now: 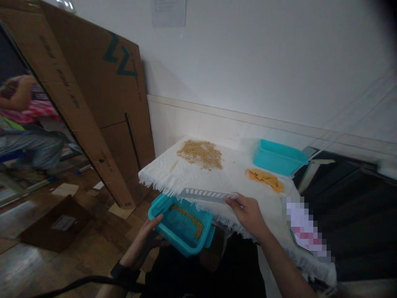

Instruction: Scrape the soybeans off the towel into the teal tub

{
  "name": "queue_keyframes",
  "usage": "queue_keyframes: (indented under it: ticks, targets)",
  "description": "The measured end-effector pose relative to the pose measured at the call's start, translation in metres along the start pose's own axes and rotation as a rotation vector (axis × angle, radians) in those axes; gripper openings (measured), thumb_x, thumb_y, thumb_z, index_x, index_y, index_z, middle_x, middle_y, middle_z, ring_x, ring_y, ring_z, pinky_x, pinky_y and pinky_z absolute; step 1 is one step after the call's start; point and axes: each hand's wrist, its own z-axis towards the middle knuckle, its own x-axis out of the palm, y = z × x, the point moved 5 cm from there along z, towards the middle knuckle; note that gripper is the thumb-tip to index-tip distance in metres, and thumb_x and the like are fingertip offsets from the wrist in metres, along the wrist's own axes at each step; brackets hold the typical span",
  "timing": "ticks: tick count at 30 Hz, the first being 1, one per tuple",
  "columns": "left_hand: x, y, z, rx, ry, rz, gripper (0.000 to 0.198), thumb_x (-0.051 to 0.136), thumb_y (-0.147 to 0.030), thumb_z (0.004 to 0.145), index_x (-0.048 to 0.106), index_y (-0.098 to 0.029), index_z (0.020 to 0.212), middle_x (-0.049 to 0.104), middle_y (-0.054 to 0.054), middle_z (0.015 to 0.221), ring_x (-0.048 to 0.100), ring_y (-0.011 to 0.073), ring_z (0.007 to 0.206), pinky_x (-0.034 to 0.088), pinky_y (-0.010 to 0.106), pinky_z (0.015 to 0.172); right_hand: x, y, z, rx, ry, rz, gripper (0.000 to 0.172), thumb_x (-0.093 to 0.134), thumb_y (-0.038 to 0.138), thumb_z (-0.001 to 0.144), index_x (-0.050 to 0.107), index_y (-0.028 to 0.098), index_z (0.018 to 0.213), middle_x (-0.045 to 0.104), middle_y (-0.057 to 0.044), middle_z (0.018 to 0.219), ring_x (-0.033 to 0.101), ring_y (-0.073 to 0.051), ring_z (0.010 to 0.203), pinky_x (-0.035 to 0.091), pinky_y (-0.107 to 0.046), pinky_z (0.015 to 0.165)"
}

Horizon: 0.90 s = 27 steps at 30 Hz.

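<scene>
My left hand (141, 244) grips the left side of a teal plastic container (182, 247), thumb over the rim. The container is tilted just below the table's front edge, and yellowish beans (197, 227) lie along its far and right sides. In my right hand (248, 213) is the right end of a grey slotted plastic strip (201, 195), pinched between thumb and fingers. The strip lies along the cloth's fringed front edge, above the container. Farther back, a spread of beans (201, 154) rests on the white tablecloth (229, 178).
Another teal container (279, 158) stands at the table's back right, with a crumpled yellow cloth (266, 179) before it. A blurred-out flat item (305, 227) lies on the right. A tall cardboard box (102, 95) stands left, a seated person (31, 111) beyond it. Flattened cardboard (56, 223) lies on the floor.
</scene>
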Motion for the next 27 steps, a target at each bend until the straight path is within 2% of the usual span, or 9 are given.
queue_keyframes:
  ticks: [4,6,8,11,15,20,27]
  targets:
    - [-0.005,0.004,0.005,-0.002,-0.025,-0.012,0.103,0.091,-0.072,0.081,0.054,-0.025,0.165,0.067,0.021,0.168,0.065,0.0506,0.151,0.071,0.056,0.098,-0.031,-0.027,0.056,0.052,-0.216,-0.095,0.053,0.057,0.073,0.098,0.069,0.027,0.074,0.075,-0.004,0.066,0.070,-0.025,0.066,0.050,-0.032,0.061]
    - [-0.007,0.007,0.007,-0.001,-0.031,-0.013,0.103,0.090,-0.072,0.082,0.053,-0.024,0.165,0.068,0.023,0.166,0.064,0.0509,0.151,0.070,0.056,0.098,-0.041,-0.043,0.080,0.069,-0.287,-0.137,0.058,0.055,0.081,0.093,0.060,0.028,0.069,0.070,-0.004,0.064,0.066,-0.025,0.066,0.047,-0.032,0.062]
    - [-0.008,0.011,0.009,-0.010,-0.023,-0.016,0.102,0.090,-0.073,0.082,0.053,-0.026,0.165,0.064,0.021,0.170,0.062,0.0509,0.154,0.070,0.056,0.099,-0.045,-0.058,0.093,0.088,-0.333,-0.159,0.058,0.051,0.082,0.093,0.059,0.029,0.073,0.069,-0.004,0.065,0.066,-0.025,0.069,0.047,-0.033,0.065]
    - [-0.008,0.019,0.012,-0.029,-0.031,-0.022,0.099,0.089,-0.072,0.080,0.055,-0.028,0.162,0.063,0.020,0.172,0.059,0.0526,0.156,0.069,0.058,0.101,-0.042,-0.075,0.092,0.124,-0.326,-0.199,0.051,0.051,0.074,0.098,0.058,0.029,0.076,0.071,-0.006,0.071,0.068,-0.027,0.077,0.048,-0.034,0.069]
    - [-0.006,0.022,0.010,-0.021,-0.050,-0.015,0.094,0.089,-0.071,0.080,0.059,-0.028,0.159,0.070,0.019,0.164,0.062,0.0512,0.153,0.066,0.062,0.105,-0.040,-0.092,0.081,0.172,-0.273,-0.246,0.045,0.055,0.065,0.100,0.053,0.029,0.074,0.071,-0.006,0.074,0.069,-0.027,0.079,0.048,-0.034,0.073]
    - [-0.003,0.020,0.007,-0.039,-0.036,-0.019,0.101,0.092,-0.072,0.078,0.058,-0.023,0.159,0.067,0.020,0.166,0.061,0.0511,0.154,0.069,0.059,0.101,-0.044,-0.104,0.079,0.152,-0.279,-0.207,0.046,0.052,0.070,0.097,0.057,0.028,0.077,0.070,-0.006,0.075,0.064,-0.027,0.079,0.045,-0.035,0.072]
    - [-0.005,0.018,0.006,-0.038,-0.015,-0.003,0.101,0.090,-0.071,0.082,0.054,-0.023,0.163,0.066,0.021,0.168,0.056,0.0526,0.159,0.068,0.059,0.104,-0.043,-0.112,0.080,0.150,-0.259,-0.198,0.049,0.050,0.074,0.093,0.051,0.029,0.074,0.064,-0.004,0.071,0.060,-0.026,0.074,0.042,-0.036,0.072]
